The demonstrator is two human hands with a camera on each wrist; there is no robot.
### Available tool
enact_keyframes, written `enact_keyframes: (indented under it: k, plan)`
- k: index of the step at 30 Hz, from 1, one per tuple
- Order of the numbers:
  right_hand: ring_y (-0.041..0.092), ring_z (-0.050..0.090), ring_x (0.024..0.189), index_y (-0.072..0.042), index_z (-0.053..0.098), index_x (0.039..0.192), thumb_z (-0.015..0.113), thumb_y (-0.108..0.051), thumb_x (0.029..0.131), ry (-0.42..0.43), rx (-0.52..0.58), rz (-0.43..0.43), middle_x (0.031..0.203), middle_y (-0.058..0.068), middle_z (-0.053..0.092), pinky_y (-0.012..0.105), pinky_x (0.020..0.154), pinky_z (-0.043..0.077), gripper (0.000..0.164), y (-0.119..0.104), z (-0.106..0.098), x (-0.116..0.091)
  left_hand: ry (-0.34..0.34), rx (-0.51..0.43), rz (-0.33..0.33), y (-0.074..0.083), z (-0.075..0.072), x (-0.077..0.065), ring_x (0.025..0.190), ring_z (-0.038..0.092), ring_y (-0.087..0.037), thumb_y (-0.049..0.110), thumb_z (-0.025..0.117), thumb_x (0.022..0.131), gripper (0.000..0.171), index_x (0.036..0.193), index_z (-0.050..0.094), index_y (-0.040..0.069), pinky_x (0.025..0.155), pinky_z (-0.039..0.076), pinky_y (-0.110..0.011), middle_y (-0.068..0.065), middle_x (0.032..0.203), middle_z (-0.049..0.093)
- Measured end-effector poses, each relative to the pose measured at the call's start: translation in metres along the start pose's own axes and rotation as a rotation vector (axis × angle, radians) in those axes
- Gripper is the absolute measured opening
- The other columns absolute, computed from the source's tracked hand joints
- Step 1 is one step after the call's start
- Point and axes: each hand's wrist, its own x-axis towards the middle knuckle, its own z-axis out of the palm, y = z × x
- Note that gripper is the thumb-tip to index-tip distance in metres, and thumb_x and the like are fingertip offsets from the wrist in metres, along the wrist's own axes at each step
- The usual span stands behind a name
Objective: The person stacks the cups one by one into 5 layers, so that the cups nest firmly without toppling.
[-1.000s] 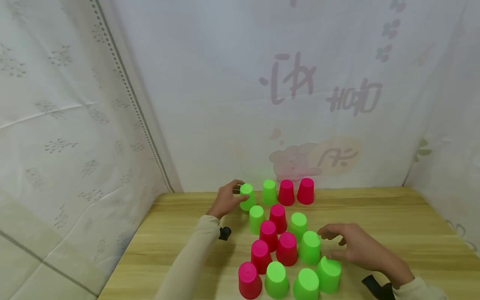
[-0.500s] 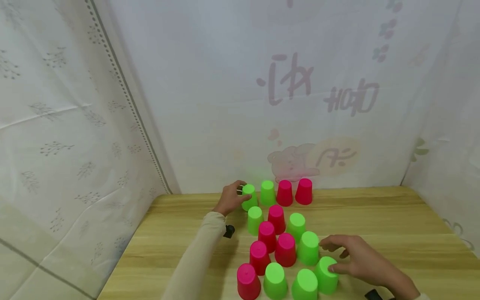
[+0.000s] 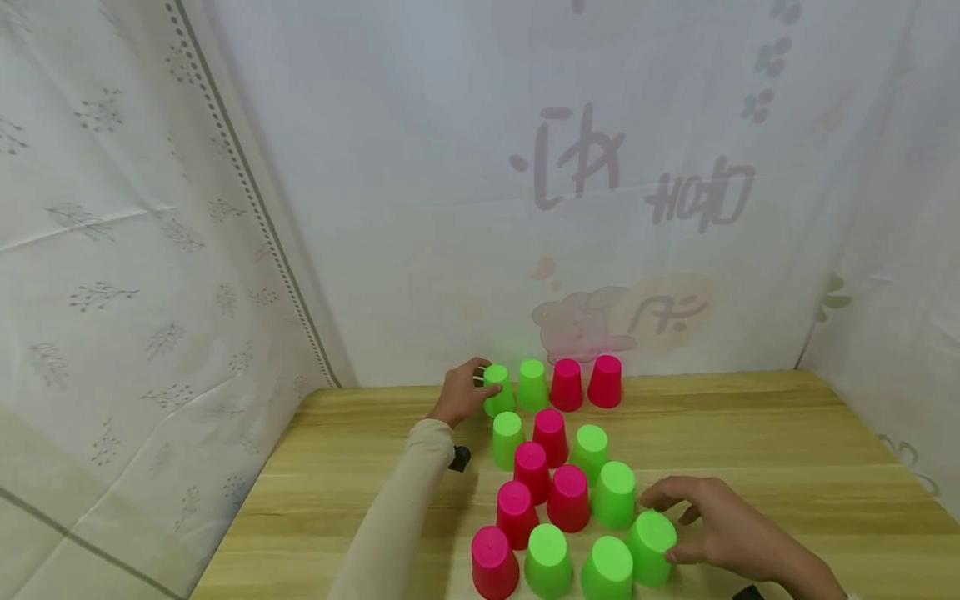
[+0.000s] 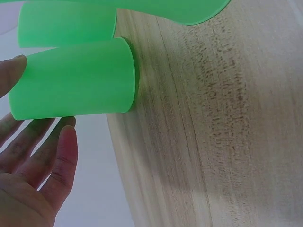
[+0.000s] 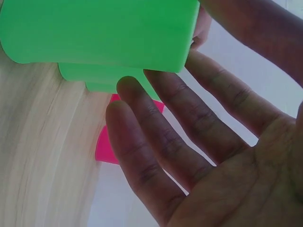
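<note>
At the back left of the table my left hand point(image 3: 459, 393) holds an upturned green cup point(image 3: 499, 392), thumb on the near side and fingers on the far side. The cup stands upright, and the left wrist view shows the fingertips point(image 4: 67, 135) close along its wall. At the front right, my right hand point(image 3: 723, 525) has its thumb at the side of another upturned green cup point(image 3: 651, 548). In the right wrist view the fingers point(image 5: 137, 151) are spread and nearly straight beside this cup; whether the index finger touches it cannot be told.
Several upturned red cups point(image 3: 532, 473) and green cups point(image 3: 548, 562) stand close together on the wooden table point(image 3: 757, 433). A back row holds a green cup point(image 3: 533, 386) and two red cups point(image 3: 604, 382). A white printed cloth point(image 3: 420, 208) hangs behind the table.
My left hand has shifted its green cup slightly right, closer to the neighbouring green cup. My right hand has come down towards the front right green cup. The view has drifted slightly.
</note>
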Motion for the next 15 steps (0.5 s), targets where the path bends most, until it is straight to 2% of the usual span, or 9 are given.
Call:
enact_keyframes:
  k: [6, 15]
  plan:
    - [-0.003, 0.062, 0.097, -0.019, 0.068, 0.114, 0.084, -0.024, 0.079, -0.002, 0.01, -0.046, 0.11, -0.01, 0.071, 0.024, 0.075, 0.058, 0.039, 0.0017, 0.0033, -0.0008, -0.011, -0.004, 0.023, -0.0025, 0.0011, 0.0005, 0.114, 0.067, -0.043, 0.015, 0.072, 0.093, 0.044, 0.13, 0.057, -0.002, 0.093, 0.059, -0.047, -0.027, 0.124, 0.066]
    - [-0.003, 0.063, 0.097, -0.016, 0.067, 0.117, 0.083, -0.018, 0.08, 0.039, -0.03, -0.125, 0.112, -0.007, 0.071, 0.024, 0.072, 0.057, 0.041, 0.0052, 0.01, -0.0026, -0.01, -0.004, 0.013, -0.0011, 0.0001, -0.0029, 0.116, 0.066, -0.043, 0.014, 0.071, 0.093, 0.044, 0.131, 0.056, -0.002, 0.095, 0.058, -0.048, -0.026, 0.129, 0.063]
